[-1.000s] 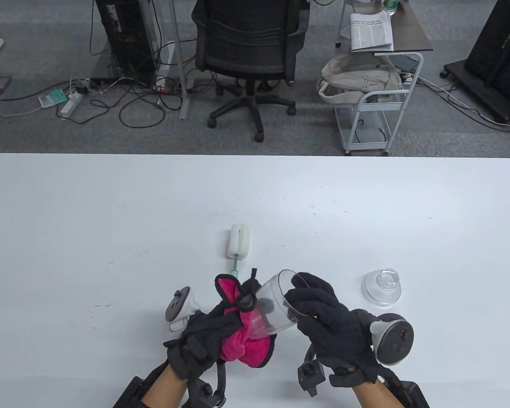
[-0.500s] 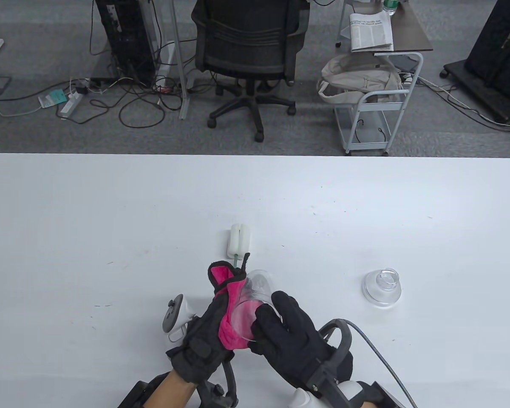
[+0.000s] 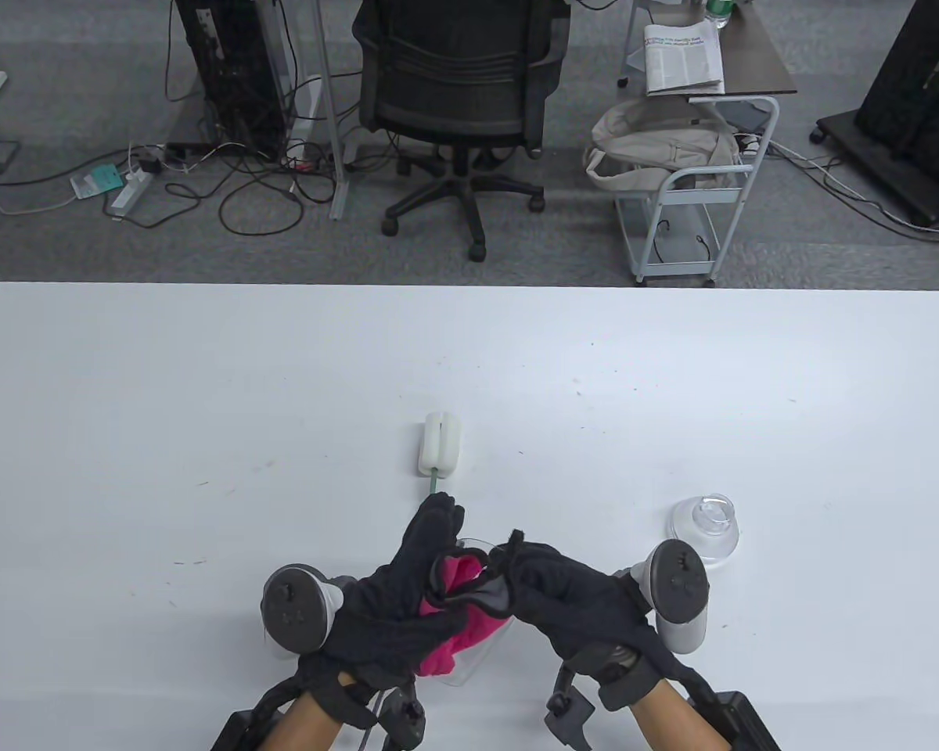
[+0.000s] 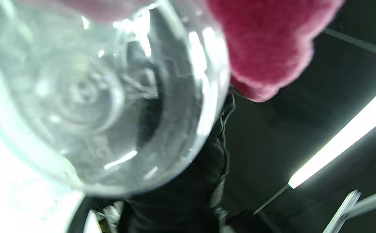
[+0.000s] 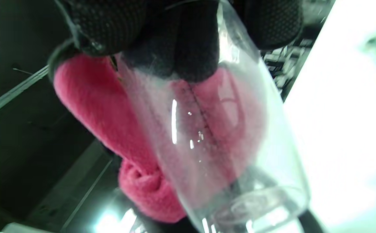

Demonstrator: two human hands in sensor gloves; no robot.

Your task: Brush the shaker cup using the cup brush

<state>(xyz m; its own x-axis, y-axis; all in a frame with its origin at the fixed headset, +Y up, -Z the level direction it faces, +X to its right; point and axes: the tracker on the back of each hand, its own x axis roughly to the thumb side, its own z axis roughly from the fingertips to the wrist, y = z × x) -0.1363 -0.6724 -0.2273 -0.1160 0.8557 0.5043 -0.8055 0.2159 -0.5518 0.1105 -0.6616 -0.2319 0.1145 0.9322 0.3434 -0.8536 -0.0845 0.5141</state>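
Both hands are on the clear cup (image 3: 473, 665) — left hand (image 3: 399, 602) grips it with the pink cloth (image 3: 458, 626), right hand (image 3: 571, 602) pushes cloth inside. Brush (image 3: 440, 447) lies on the table (image 3: 164, 407), untouched.

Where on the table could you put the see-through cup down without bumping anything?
Bare table spreads left of the cup brush, and along the far edge. It is crowded near the front: both hands, left and right, and the clear lid.
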